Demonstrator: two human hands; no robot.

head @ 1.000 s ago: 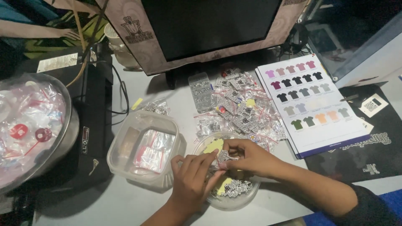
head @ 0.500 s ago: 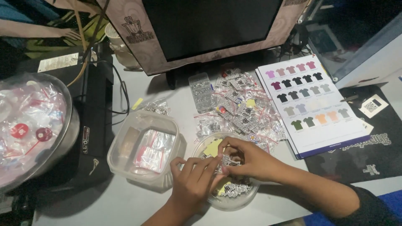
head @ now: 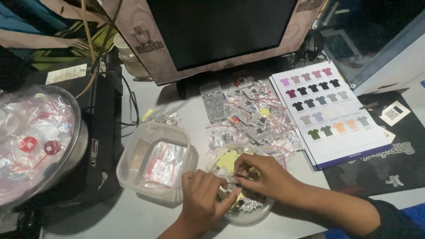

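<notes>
Both hands work together over a round clear bowl [head: 261,211] at the near edge of the bench [head: 133,217]. The left hand [head: 204,199] is curled, fingers bent inward, fingertips pressed on the small items inside the bowl. The right hand [head: 261,177] lies across the bowl's top, fingers drawn together in a pinch on a small thin piece; what that piece is cannot be made out. The two hands touch at the fingertips.

Most of the bowl's contents are covered by the hands. What shows: a yellow slip [head: 228,160] and small black-and-white printed tags. Whether the left hand actually grips anything cannot be told.

Just left of the bowl stands a clear rectangular tub [head: 133,170] holding small red-striped plastic bags. Behind the bowl lies a loose heap of small bagged tags [head: 256,119]. To the right lies a colour chart of shirts [head: 327,110], its near corner close to the right forearm
</notes>
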